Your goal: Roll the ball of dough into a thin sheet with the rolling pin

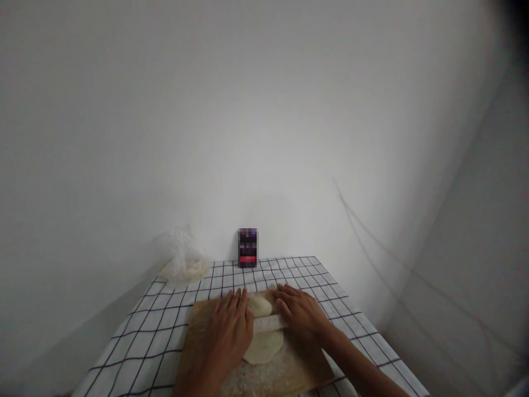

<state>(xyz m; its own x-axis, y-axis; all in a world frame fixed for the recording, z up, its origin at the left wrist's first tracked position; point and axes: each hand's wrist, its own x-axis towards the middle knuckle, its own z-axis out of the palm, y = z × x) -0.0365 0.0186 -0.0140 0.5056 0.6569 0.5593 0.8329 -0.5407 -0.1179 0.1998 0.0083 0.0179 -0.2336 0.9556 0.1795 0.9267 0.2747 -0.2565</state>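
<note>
A pale rolling pin [269,323] lies across a flattened round of dough [264,347]; the dough shows on both the near and far sides of it. My left hand [232,325] rests palm down over the pin's left end, fingers stretched forward. Over the right end lies my right hand [301,310], also palm down with its fingers extended. Both palms hide the ends of the pin. Beneath the dough is a brown wooden board [301,364] dusted with flour.
A checked white cloth [152,325] covers the table. At its back left sits a clear plastic bag [182,264] with something pale inside. A phone-like dark upright object [247,248], its front blurred, stands against the white wall [264,138]. Thin cables [380,251] hang at the right.
</note>
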